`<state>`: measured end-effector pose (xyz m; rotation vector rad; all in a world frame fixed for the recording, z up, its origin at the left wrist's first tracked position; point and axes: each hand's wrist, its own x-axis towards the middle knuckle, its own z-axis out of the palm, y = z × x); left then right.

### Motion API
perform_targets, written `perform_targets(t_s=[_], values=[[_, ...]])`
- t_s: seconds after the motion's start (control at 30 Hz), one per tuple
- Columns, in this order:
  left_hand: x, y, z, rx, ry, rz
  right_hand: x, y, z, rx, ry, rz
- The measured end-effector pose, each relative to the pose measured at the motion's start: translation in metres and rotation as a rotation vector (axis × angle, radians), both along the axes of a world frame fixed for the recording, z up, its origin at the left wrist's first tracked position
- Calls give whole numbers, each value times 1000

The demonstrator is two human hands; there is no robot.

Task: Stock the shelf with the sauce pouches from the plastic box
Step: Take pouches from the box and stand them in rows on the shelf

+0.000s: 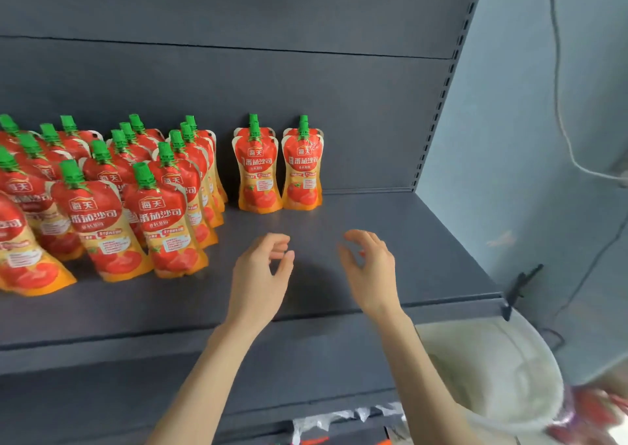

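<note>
Red and orange sauce pouches with green caps stand upright on the dark grey shelf (390, 240). Several rows of pouches (112, 206) fill the left part. Two short rows stand apart at the back wall, fronted by one pouch (260, 176) and another pouch (303, 172). My left hand (261, 274) and my right hand (370, 268) hover over the bare shelf in front of those two rows, fingers loosely curled, holding nothing. The translucent plastic box (492, 370) sits low at the right, with blurred red pouches (591, 414) at its far corner.
The shelf's perforated upright (441, 105) and a pale blue wall (526, 172) close off the right side. A black clip (520, 285) sticks out at the shelf's front right corner. A lower shelf edge with clear plastic wrap (339, 417) runs below my arms.
</note>
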<state>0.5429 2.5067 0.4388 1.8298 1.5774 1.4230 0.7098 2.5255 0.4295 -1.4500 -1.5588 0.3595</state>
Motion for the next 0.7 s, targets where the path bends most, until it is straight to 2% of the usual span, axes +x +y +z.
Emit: perform_targets(t_s=[0.17,0.4,0.53,0.7], values=[[21,-99,-49,-89,-6,-156,19,-116,-49,-31,113,-124],[58,-205,-145,-424,-15,-343,47,-255,-135,-358,150,-252],[78,-247,-185,-567,-30,-447,67,-307,-171,-493,173,-362],[106,-278,-234,-700,-38,-457,96,-342,-213,-640,204,-418]])
